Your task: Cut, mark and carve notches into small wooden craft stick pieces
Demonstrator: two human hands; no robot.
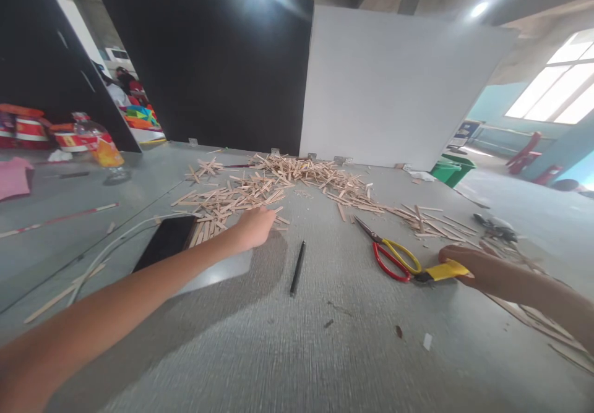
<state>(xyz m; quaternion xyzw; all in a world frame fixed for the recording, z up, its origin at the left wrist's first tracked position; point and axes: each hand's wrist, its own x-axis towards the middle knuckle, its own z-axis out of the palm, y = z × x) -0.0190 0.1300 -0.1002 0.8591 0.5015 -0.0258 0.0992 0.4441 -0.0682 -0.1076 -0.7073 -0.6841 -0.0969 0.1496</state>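
Observation:
My left hand (256,225) is closed at the near edge of a spread of short wooden sticks (232,198). Its fingertips face away from me, so anything pinched in them is hidden. On the right, my right hand (459,257) has its fingers closed around a small yellow object with a black end (446,270), whose kind I cannot make out. Just left of that object lie scissors (392,257) with one red and one yellow handle loop, blades pointing away to the left. A black pen (298,268) rests on the grey table (278,351) between my hands.
A dark phone (164,240) and a white cable (104,249) lie by my left forearm. Black and white partition boards (399,85) stand at the back. Far left is a plastic bottle (103,144); more sticks (431,220) trail right, towards a dark clamp-like item (495,227).

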